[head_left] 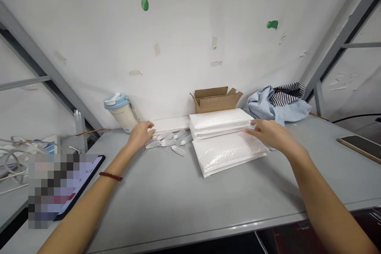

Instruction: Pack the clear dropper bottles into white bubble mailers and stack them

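Observation:
My left hand point(140, 133) reaches to a pile of several small clear plastic packets point(171, 143) near the wall, with its fingers curled over the left end of the pile. My right hand point(268, 131) lies with fingers stretched out on the right edge of a stack of white bubble mailers point(222, 123). A second stack of white bubble mailers point(229, 152) lies in front of it on the grey table point(184, 206). A red bead bracelet point(110, 176) is on my left wrist.
A small open cardboard box point(216, 99) stands at the wall behind the mailers. A blue-lidded cup point(120, 112) stands to the left, a bundle of blue and striped cloth point(278, 105) to the right. A tablet point(64, 190) lies front left, a phone point(360, 147) far right, cables point(18, 154) far left.

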A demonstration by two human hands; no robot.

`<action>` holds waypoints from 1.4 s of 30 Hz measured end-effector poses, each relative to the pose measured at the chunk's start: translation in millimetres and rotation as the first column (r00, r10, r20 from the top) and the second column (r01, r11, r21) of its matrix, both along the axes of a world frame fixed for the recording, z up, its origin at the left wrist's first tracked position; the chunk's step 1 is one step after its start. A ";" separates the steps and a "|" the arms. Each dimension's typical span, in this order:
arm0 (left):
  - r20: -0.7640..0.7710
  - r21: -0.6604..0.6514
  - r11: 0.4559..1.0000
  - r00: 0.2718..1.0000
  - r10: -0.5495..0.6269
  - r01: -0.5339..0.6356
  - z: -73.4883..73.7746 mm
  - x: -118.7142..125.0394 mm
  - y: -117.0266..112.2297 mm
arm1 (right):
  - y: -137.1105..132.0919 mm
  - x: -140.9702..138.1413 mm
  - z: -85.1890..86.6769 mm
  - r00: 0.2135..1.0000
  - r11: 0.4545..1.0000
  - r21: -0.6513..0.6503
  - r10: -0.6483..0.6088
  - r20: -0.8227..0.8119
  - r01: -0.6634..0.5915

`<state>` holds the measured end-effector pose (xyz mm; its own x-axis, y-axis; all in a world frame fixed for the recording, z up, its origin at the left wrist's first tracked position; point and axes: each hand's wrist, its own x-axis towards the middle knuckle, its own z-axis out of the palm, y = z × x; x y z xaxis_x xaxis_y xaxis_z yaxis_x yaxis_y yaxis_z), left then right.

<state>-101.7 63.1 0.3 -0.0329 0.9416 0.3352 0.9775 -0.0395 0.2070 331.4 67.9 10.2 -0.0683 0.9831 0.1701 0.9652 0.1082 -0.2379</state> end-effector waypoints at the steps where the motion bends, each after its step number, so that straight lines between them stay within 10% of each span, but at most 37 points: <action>1: -0.031 -0.014 1.000 0.999 -0.021 0.020 -5.1 -11.6 6.7 | -2.5 -3.6 1.4 1.000 1.000 0.025 0.011 -0.006 -0.011; 12: -0.075 0.037 0.999 0.997 -0.022 0.025 -30.3 -20.2 13.1 | -11.4 -27.3 7.7 0.974 0.980 0.196 0.078 -0.213 -0.036; 19: 0.180 0.384 0.896 0.970 0.166 -0.224 -3.7 -23.4 -22.8 | -11.0 -31.7 2.6 0.934 0.932 0.357 0.178 -0.311 -0.059; 22: 0.500 0.448 0.847 0.866 0.027 -0.285 14.7 -13.6 -41.4 | -10.4 -38.4 -3.6 0.907 0.840 0.536 0.282 -0.312 -0.077; 25: 0.816 0.386 0.880 0.548 -0.186 -0.277 24.7 8.2 -56.7 | -18.6 -54.4 -7.6 0.893 0.686 0.706 0.414 -0.178 -0.177; 28: 0.901 0.319 0.939 0.346 -0.260 -0.126 25.2 35.5 -68.8 | -38.5 -76.7 -8.7 0.839 0.530 0.784 0.544 -0.024 -0.322; 33: 0.910 -0.010 0.934 0.390 -0.139 0.356 17.5 66.7 -81.1 | -79.8 -105.3 -16.2 0.678 0.220 0.775 0.655 0.332 -0.592; 37: 0.878 -0.132 0.812 0.447 -0.170 0.568 17.0 73.9 -84.8 | -103.9 -115.0 -27.4 0.580 0.128 0.667 0.628 0.519 -0.734; 40: 0.815 -0.180 0.718 0.511 -0.273 0.672 19.5 74.6 -86.1 | -111.2 -120.6 -34.6 0.535 0.182 0.562 0.627 0.566 -0.807; 42: 0.775 -0.235 0.641 0.539 -0.330 0.731 20.0 75.0 -86.5 | -110.6 -124.1 -37.3 0.595 0.372 0.474 0.613 0.520 -0.798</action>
